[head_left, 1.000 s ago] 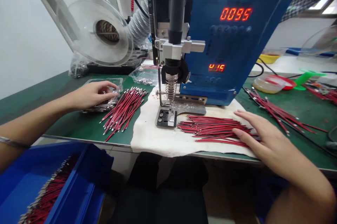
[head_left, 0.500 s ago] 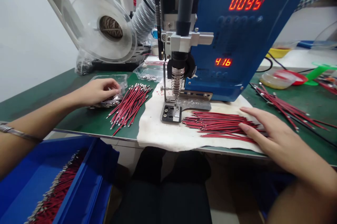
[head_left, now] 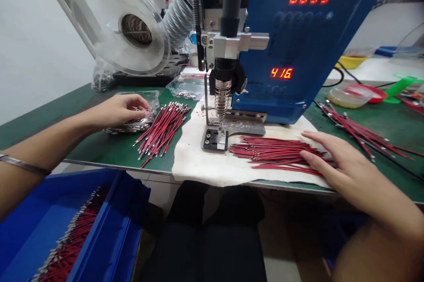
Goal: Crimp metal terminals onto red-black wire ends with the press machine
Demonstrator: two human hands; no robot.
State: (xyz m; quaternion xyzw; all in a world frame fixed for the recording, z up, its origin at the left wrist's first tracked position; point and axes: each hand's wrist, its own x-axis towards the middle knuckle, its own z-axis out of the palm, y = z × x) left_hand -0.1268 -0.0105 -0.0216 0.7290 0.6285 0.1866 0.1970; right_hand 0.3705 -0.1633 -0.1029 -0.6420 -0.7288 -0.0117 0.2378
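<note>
My left hand (head_left: 116, 110) rests with curled fingers on a clear plastic bag of small metal parts (head_left: 139, 119) at the left of the green bench. Whether it pinches a part is hidden. Just right of it lies a fan of red wires with metal tips (head_left: 162, 129). My right hand (head_left: 334, 158) lies flat, fingers stretched, on the right end of a pile of red wires (head_left: 271, 154) spread on a white cloth (head_left: 202, 162). Between the hands stands a blue press machine (head_left: 285, 39), its head (head_left: 222, 92) above a small metal fixture (head_left: 215, 138).
A clear reel (head_left: 122, 30) stands at the back left, with more bags of parts (head_left: 185, 89) nearby. A blue bin (head_left: 59, 229) holding finished red wires sits below the bench at left. More red wires (head_left: 357, 129) and coloured dishes (head_left: 351, 96) lie at right.
The view has shifted slightly. Both hands stay on the bag and the wire pile. The machine's lower readout went from 415 to 416.
</note>
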